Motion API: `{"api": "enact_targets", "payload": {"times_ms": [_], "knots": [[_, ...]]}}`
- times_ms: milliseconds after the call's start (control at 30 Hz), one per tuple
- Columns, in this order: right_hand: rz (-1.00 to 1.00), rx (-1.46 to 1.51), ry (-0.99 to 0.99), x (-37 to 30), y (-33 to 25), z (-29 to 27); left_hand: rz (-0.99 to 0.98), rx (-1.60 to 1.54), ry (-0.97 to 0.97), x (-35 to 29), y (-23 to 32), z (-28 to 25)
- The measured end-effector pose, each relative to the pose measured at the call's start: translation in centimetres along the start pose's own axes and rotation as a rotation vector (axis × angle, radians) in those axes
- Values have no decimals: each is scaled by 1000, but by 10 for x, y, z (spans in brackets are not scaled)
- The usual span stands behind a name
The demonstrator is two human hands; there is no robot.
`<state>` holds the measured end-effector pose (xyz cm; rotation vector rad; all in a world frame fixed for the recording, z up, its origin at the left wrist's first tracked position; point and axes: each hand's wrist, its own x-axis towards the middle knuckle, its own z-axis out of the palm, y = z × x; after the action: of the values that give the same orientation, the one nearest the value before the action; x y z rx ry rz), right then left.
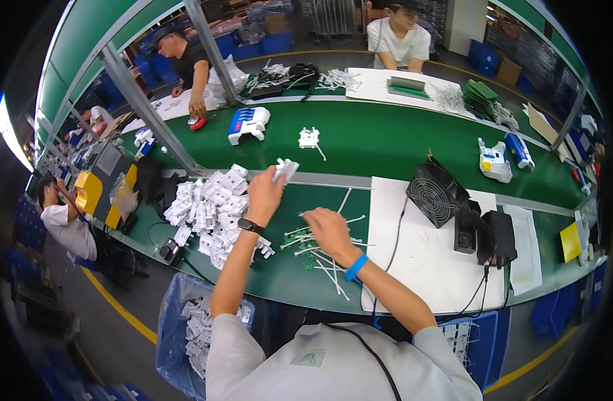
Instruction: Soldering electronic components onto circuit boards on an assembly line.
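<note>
My left hand [265, 195], with a dark watch on its wrist, grips a small white plastic housing [287, 170] above the bench's back edge. To its left lies a heap of similar white plastic parts [216, 200]. My right hand [330, 232], wearing a blue wristband, hovers over a loose bunch of white cables with small green circuit boards [311, 257]. Its fingers are drawn together, and a tiny pale tip shows at them; what it is cannot be made out. Another white part with a short cable [310, 138] lies on the green conveyor belt [380, 127] beyond.
A black fan [435, 194] and black power boxes [497, 237] stand on a white sheet [400, 274] at right. White-and-blue casings [249, 125] ride the belt. A metal post [149, 110] rises at left. A blue bin [169, 327] of parts sits below. Several people work nearby.
</note>
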<state>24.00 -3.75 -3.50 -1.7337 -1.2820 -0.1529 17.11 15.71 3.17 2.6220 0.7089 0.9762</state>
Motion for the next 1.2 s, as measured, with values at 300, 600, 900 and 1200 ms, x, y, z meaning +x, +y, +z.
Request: {"api": "enact_targets", "payload": {"times_ms": [300,600,900,1200], "knots": [[248,594,474,39,-20,-91,-615,-1202,-199,-12,40,-18],[165,599,189,48,-63,-162,-762,-2538,-1160,-34,84,-32],[107,507,-7,37,-69,-175,-698,-2339,-1400,-48,111,-40],[224,552,-157,30,-72,-179,-737,-2137,-1373,-57,119,-41]]}}
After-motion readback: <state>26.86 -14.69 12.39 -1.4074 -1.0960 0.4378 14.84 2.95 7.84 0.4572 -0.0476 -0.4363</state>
